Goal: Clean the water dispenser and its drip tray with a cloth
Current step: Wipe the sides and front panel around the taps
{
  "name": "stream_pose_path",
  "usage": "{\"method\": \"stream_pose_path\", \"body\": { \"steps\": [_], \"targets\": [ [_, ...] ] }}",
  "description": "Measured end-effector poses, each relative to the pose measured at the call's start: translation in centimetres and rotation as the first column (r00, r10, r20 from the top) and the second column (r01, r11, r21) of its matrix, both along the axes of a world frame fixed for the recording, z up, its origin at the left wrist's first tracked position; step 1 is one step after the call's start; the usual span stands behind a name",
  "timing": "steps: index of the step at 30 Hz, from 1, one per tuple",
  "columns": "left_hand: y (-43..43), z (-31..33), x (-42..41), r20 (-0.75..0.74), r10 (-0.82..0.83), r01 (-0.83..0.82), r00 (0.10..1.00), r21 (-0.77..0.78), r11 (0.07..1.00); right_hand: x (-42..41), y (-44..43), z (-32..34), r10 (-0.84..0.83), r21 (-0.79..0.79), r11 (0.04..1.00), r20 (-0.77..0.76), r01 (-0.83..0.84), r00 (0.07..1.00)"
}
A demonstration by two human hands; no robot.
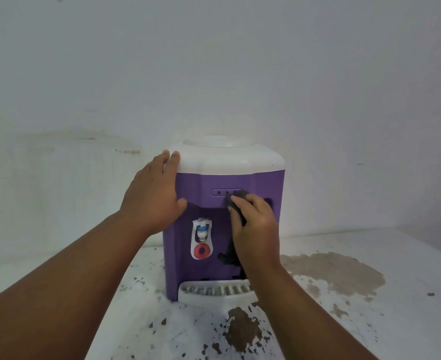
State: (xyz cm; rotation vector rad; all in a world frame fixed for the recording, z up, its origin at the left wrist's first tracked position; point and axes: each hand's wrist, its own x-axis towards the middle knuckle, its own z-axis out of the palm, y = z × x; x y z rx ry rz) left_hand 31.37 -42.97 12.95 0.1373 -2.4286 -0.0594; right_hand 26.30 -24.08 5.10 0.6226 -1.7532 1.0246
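A purple water dispenser [209, 183] with a white top stands on a white table. Its white drip tray [214, 293] sticks out at the bottom front. A white tap with a red lever [201, 240] shows on the left of the front recess. My left hand [154, 193] rests flat on the dispenser's upper left corner, fingers straight. My right hand [255, 229] grips a dark cloth [236, 200] and presses it on the front panel, just below the row of indicator lights. Part of the cloth hangs down behind my wrist.
The white tabletop [409, 320] has chipped paint, dark flecks and brown stains in front of and to the right of the dispenser. A stained white wall [214, 61] stands close behind.
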Motion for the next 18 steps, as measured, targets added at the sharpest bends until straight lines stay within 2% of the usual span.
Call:
{"method": "stream_pose_path", "body": {
  "steps": [2,4,9,12,18],
  "targets": [
    [-0.1,0.0,0.0,0.001,-0.001,0.001,1.000,0.000,1.000,-0.6,1.5,0.2,-0.095,0.101,0.990,-0.062,0.101,0.994],
    [0.1,0.0,0.0,0.004,-0.005,0.005,1.000,0.009,1.000,-0.9,2.2,0.2,-0.145,0.139,0.978,-0.088,0.156,0.986],
    [0.3,-0.1,-0.2,0.004,0.007,-0.007,1.000,0.021,1.000,-0.5,0.7,-0.4,-0.089,0.121,0.988,-0.074,0.098,0.993],
    [0.3,-0.1,-0.2,0.004,0.013,-0.013,1.000,0.011,1.000,-0.4,-0.6,-0.3,-0.113,0.188,0.973,-0.135,0.137,0.984],
    [0.1,0.0,0.1,0.012,0.010,-0.010,1.000,0.010,1.000,-1.0,1.2,0.0,-0.115,0.201,0.969,-0.157,0.145,0.981]
  ]
}}
